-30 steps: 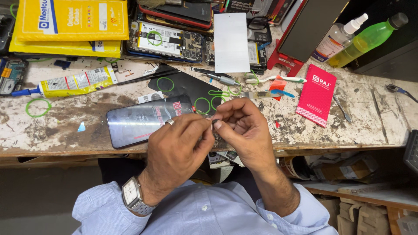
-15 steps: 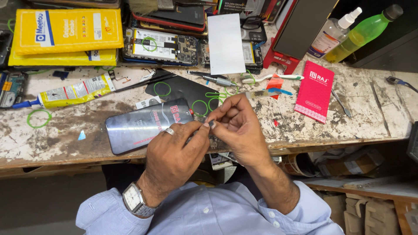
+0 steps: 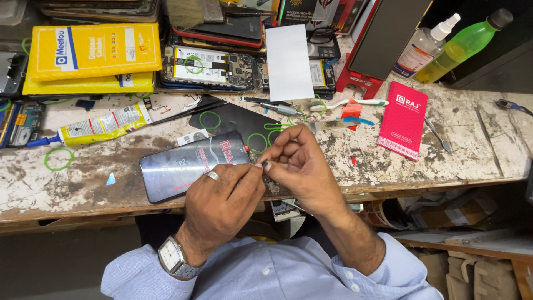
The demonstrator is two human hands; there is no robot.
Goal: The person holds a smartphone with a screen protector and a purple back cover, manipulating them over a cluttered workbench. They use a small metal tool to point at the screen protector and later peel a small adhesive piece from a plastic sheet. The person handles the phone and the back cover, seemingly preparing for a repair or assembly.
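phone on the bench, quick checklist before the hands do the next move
1. Phone lies flat on the bench: ok.
2. Left hand and right hand meet at the phone's near right corner: ok.
3. What the fingertips pinch: cannot tell.
4. Phone fully on the bench, not past its edge: ok.
5. Glue tube capped: cannot tell.
6. Green rubber bands lie loose close by: ok.

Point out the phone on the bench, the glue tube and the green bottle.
phone [image 3: 183,169], head view, middle of its glossy back.
glue tube [image 3: 100,125], head view, middle of the yellow body.
green bottle [image 3: 463,44], head view, its green body.
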